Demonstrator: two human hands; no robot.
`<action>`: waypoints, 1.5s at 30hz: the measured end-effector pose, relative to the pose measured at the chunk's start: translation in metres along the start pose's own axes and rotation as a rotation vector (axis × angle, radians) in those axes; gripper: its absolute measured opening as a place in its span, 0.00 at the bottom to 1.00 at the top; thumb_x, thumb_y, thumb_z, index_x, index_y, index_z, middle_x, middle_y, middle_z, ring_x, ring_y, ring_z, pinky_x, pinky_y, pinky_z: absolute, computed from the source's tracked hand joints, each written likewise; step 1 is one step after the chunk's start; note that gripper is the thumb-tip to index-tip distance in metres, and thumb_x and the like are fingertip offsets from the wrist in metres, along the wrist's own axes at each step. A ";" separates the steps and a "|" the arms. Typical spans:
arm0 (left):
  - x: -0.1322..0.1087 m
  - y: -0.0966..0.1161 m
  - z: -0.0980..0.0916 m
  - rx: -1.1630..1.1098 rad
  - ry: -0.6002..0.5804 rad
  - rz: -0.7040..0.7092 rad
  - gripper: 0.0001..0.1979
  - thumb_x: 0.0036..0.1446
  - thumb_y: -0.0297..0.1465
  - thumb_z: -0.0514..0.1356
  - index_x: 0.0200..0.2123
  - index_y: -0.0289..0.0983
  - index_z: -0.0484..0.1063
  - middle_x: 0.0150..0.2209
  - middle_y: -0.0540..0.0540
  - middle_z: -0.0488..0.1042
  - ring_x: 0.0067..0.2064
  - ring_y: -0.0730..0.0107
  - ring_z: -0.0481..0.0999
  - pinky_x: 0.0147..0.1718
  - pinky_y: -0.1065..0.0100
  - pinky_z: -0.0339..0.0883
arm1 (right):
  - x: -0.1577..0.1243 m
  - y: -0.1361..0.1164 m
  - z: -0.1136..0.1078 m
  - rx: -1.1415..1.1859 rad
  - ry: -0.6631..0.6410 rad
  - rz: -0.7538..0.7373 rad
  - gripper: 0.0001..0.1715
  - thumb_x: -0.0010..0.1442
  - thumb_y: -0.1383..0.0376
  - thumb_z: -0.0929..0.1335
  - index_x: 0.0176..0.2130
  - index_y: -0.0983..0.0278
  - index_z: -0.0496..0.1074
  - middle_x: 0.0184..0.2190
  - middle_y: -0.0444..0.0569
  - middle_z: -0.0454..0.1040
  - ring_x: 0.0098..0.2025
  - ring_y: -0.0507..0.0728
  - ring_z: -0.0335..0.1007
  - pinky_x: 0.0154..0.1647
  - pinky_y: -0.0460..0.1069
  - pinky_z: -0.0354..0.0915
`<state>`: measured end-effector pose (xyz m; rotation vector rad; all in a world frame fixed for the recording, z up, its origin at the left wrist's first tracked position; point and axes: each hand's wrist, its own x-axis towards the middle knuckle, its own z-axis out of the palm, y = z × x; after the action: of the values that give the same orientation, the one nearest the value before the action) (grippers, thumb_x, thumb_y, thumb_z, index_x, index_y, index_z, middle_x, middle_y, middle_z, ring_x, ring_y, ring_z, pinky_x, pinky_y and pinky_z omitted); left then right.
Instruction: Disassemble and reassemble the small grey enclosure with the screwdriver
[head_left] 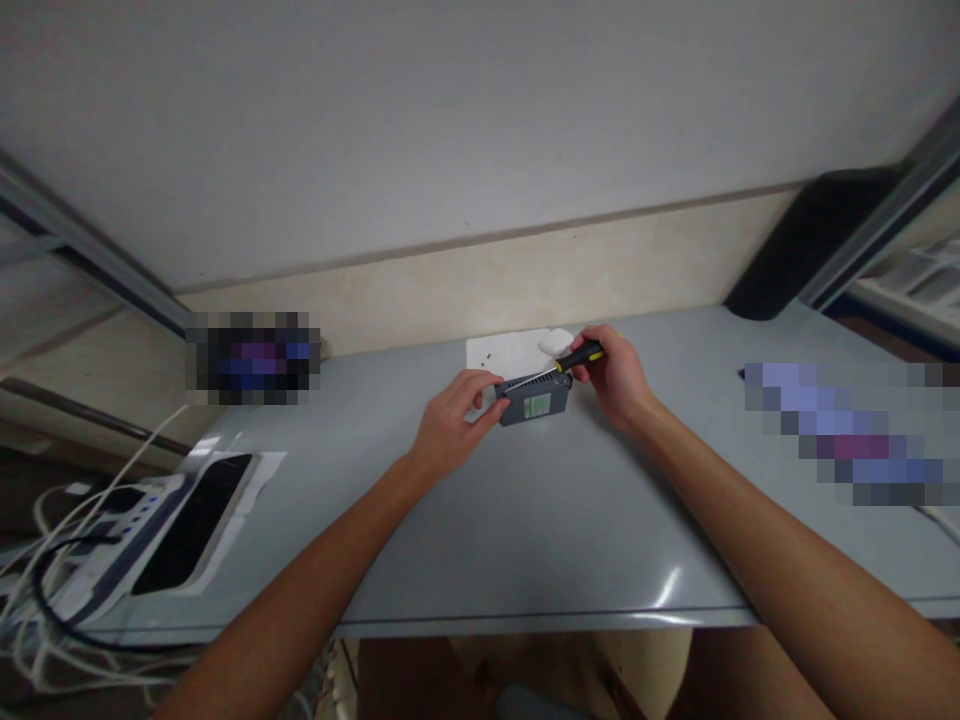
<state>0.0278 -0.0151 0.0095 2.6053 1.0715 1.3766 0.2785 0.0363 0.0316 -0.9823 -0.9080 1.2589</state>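
A small dark grey box with a row of vent slots and a green-and-white label stands on edge on the grey table. My left hand pinches its left end between thumb and fingers. In my right hand is a black-and-yellow screwdriver, its shaft slanting down to the left along the box's top edge. The shaft's tip is close to my left fingertips; whether it touches anything there cannot be made out. Behind the box lies a white sheet with several tiny dark pieces on it.
On the left, a black phone lies on white paper beside a power strip with tangled cables. Blurred-out items sit at the back left and right. A black cylinder stands at the back right. A wall runs behind the table.
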 end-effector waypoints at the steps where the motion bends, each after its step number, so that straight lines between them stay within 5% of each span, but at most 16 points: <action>1: 0.000 0.000 0.000 0.000 -0.001 -0.002 0.10 0.74 0.34 0.64 0.56 0.40 0.73 0.47 0.45 0.80 0.36 0.74 0.75 0.39 0.70 0.74 | 0.000 0.000 0.000 -0.004 0.004 0.010 0.13 0.53 0.54 0.70 0.26 0.60 0.73 0.16 0.43 0.64 0.18 0.51 0.58 0.21 0.49 0.55; 26: 0.001 -0.001 0.000 0.001 0.017 0.061 0.09 0.73 0.31 0.66 0.53 0.39 0.74 0.49 0.43 0.80 0.36 0.75 0.75 0.39 0.71 0.75 | -0.002 0.000 0.000 0.026 -0.050 -0.024 0.13 0.53 0.54 0.70 0.25 0.60 0.72 0.17 0.42 0.65 0.19 0.51 0.58 0.23 0.49 0.55; 45: 0.003 -0.004 -0.005 0.117 -0.018 0.167 0.04 0.75 0.30 0.63 0.49 0.39 0.79 0.50 0.42 0.81 0.40 0.72 0.82 0.41 0.68 0.79 | 0.004 -0.006 -0.006 0.087 0.027 0.004 0.11 0.50 0.56 0.70 0.25 0.61 0.71 0.17 0.42 0.64 0.18 0.50 0.56 0.21 0.47 0.52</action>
<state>0.0231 -0.0114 0.0138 2.8435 0.9813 1.3553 0.2868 0.0398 0.0348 -0.9302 -0.8242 1.2751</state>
